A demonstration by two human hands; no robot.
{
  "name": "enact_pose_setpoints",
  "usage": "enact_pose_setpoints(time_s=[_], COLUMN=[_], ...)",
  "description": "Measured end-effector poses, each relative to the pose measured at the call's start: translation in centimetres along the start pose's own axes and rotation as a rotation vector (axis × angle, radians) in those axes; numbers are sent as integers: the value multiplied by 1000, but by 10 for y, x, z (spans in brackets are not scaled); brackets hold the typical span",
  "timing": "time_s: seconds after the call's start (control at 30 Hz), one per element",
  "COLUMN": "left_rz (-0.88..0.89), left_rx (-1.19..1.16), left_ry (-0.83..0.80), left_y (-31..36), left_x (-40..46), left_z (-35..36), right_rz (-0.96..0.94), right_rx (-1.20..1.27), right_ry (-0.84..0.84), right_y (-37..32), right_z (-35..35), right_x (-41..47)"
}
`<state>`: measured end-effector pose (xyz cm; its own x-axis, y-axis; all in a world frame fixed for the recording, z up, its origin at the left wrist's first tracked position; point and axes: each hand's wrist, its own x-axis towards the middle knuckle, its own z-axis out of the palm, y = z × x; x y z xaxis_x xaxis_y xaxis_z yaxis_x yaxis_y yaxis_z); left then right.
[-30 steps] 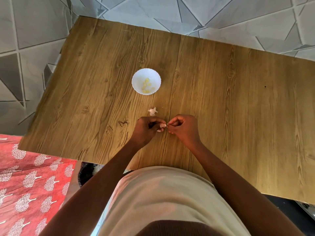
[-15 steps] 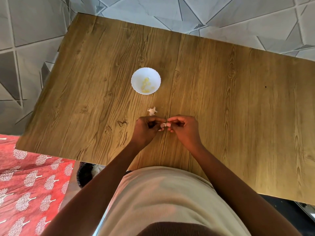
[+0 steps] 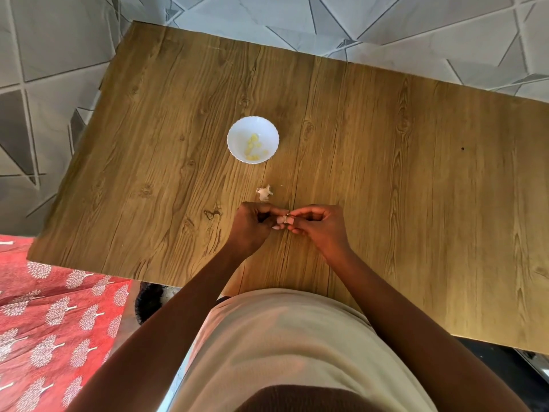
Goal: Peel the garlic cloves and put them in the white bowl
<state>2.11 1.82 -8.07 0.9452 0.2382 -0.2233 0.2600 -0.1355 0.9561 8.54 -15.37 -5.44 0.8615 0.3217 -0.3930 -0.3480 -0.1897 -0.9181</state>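
Wood-grain table (image 3: 386, 173) looks matte, white bowl (image 3: 237, 138) is smooth and glossy, garlic skin (image 3: 263, 193) looks papery, floor tiles (image 3: 59, 40) slightly shiny.

Even daylight, soft shadows; table (image 3: 386, 173) sharp, wide-angle warp at edges, slight blur bottom.

Only a peel scrap (image 3: 264, 193) between hands (image 3: 285, 223) and white bowl (image 3: 234, 141).

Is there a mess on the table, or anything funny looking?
Only a little mess: a scrap of garlic skin lies loose on the wooden table, between the white bowl and the hands. A tiny white fleck sits beside it. The peeled cloves are all inside the bowl, and nothing looks spilled or broken.
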Motion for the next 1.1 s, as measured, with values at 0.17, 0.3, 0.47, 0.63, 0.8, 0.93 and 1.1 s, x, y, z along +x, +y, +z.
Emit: enact_pose_setpoints(time_s=[0.17,0.3,0.47,0.63,0.8,0.93,1.1], left_rz=[-6,-21,19,40,71,57,64], left_rx=[33,18,91,124,142,127,121], left_ry=[-8,-14,32,69,104,99,111], left_y=[0,2,7,7,11,9,11], left_x=[0,-2,-5,-7,-8,-9,-9], left_z=[0,-1,2,4,9,8,10], right_rz=[-4,-10,-14,-34,-43,-16,-22], right_rx=[4,9,3,-17,-49,-29,-29], right_ry=[21,46,44,24,18,10,-19], right_y=[0,0,2,2,3,3,3], right_z=[2,7,6,6,6,3,1], right_x=[0,-1,0,1,1,3,1])
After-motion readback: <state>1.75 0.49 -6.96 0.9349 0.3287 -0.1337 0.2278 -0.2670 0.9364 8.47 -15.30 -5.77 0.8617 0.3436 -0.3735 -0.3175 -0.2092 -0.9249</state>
